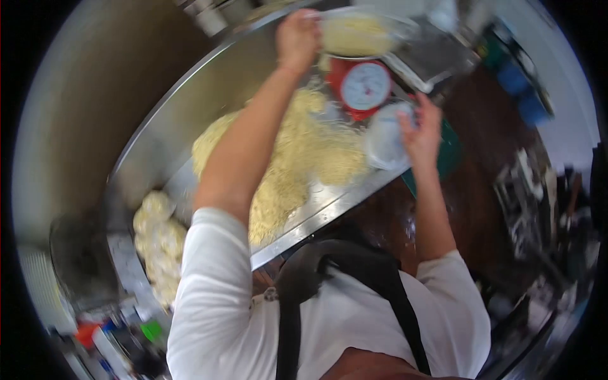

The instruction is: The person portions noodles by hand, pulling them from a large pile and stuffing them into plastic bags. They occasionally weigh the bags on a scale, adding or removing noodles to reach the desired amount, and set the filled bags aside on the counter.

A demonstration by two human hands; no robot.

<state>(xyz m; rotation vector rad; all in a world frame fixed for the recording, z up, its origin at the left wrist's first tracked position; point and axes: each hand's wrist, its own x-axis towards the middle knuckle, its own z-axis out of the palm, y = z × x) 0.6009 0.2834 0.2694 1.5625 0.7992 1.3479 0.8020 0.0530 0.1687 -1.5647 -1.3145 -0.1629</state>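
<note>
My left hand [299, 41] reaches to the far side, its fingers closed at the edge of a clear plastic bag of yellow noodles [358, 35]. That bag rests on top of a red dial scale [365, 86]. My right hand [421, 130] is beside a stack of clear plastic bags [385, 138], thumb and fingers apart; blur hides whether it touches them. A large heap of loose yellow noodles [285, 174] lies between my arms on a metal work surface [329, 212].
Several filled bags of noodles [158, 240] are piled at the left. A grey metal tray-like object [437, 57] sits beyond the scale. Something green [448, 152] shows under the right edge. Blue containers [522, 92] stand at the far right, above a dark brown floor [392, 221].
</note>
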